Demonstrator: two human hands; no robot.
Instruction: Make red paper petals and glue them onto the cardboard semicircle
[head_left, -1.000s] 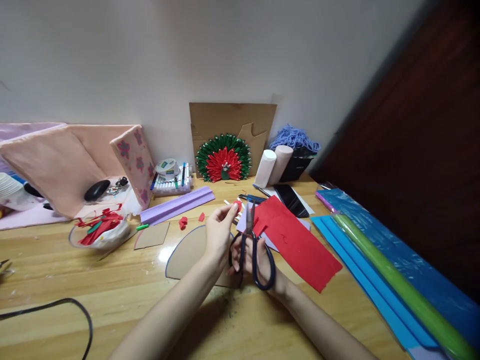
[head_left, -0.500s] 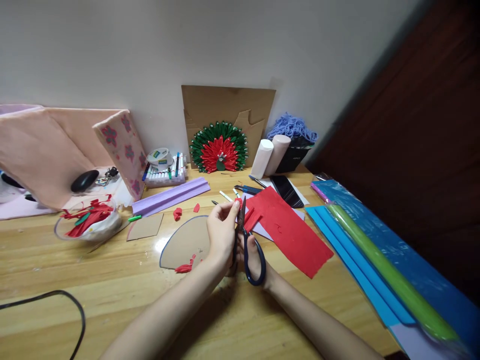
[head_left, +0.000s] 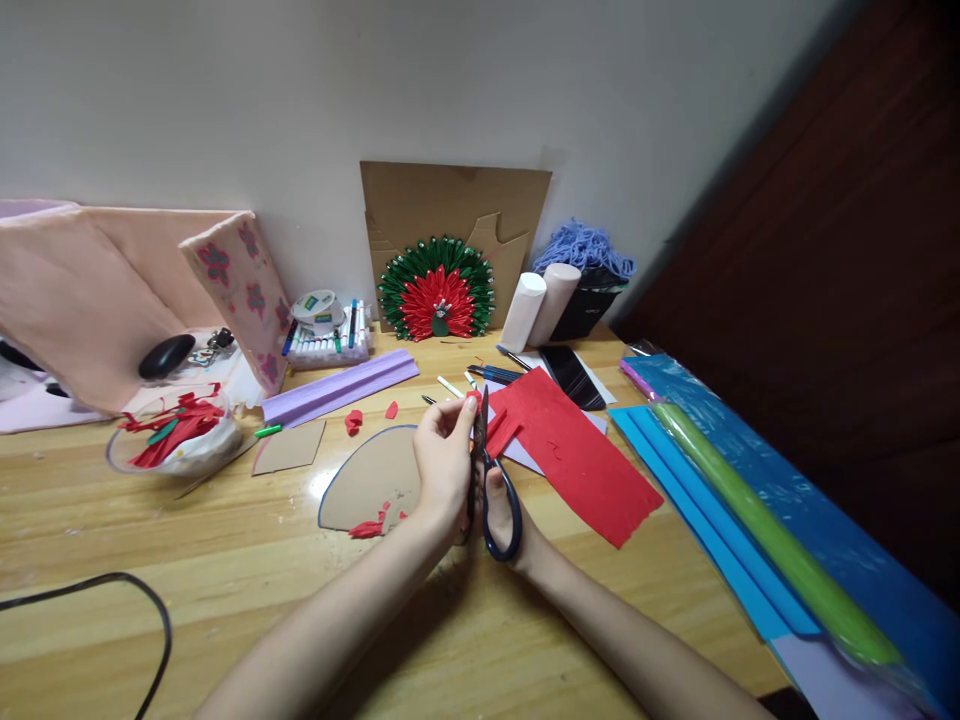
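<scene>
My left hand [head_left: 444, 455] pinches a small piece of red crepe paper [head_left: 474, 399] between thumb and fingertips. Dark-handled scissors [head_left: 501, 512] are gripped in my right hand [head_left: 504, 500], their blades pointing up beside the red piece. Whether the blades touch the paper is hard to make out. Under and left of my hands lies a cardboard fan shape [head_left: 367, 475] with a blue-edged curve and red paper petals [head_left: 367, 527] near its lower edge. A large red crepe sheet [head_left: 577, 455] spreads to the right, with folded red strips [head_left: 501, 436] at its near left corner.
A plastic bowl of red scraps [head_left: 176, 435] stands left, near a purple crepe strip [head_left: 341, 385]. A cardboard panel with a red and green peacock [head_left: 439, 290] leans on the wall. Blue sheets and a green roll [head_left: 772, 530] line the right edge. A black cable [head_left: 161, 620] curves front left.
The scissor handles have come closer together, the right loop moving slightly left. My left hand keeps its pinch on the red piece. The whole view has shifted slightly.
</scene>
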